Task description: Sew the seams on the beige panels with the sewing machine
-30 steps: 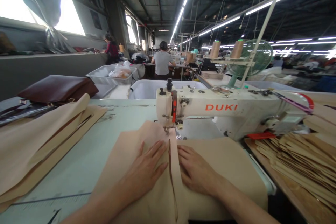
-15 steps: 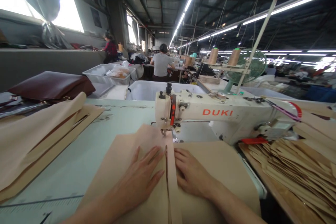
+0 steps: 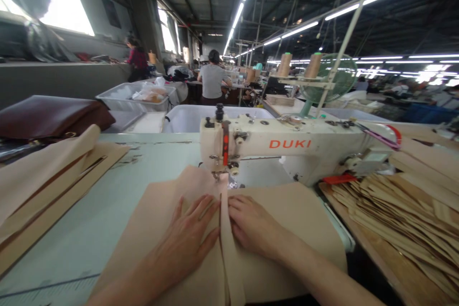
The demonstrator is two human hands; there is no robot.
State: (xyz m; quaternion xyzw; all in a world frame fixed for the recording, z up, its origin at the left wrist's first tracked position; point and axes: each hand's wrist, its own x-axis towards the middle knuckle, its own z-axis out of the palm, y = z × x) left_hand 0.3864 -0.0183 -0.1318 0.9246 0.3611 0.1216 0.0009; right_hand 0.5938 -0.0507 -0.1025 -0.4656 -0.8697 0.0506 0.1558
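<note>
My left hand [image 3: 191, 232] lies on a large beige panel [image 3: 158, 201], fingers spread and pressed down just left of a seam-like gap. A narrow, lighter beige strip [image 3: 225, 215] runs lengthwise along that gap, up to the presser foot [image 3: 217, 176] of a white DUKI sewing machine [image 3: 258, 141]. To the strip's right, my right hand [image 3: 253, 222] rests on the beige material, its slightly bent fingertips against the strip's edge. The underside of the panel and its layers are hidden.
Folded beige pieces [image 3: 46, 181] and a dark red bag [image 3: 53, 117] lie at left. Stacked beige strips [image 3: 390, 229] cover a wooden board at right. Behind the machine stand a white bin [image 3: 186, 117], thread cones [image 3: 285, 64] and a green fan [image 3: 337, 74]. A person [image 3: 214, 79] sits farther back.
The view has shifted, so the machine and table appear farther left and slightly higher. Both hands stay on the beige panel, with the right fingertips slightly closer to the strip.
</note>
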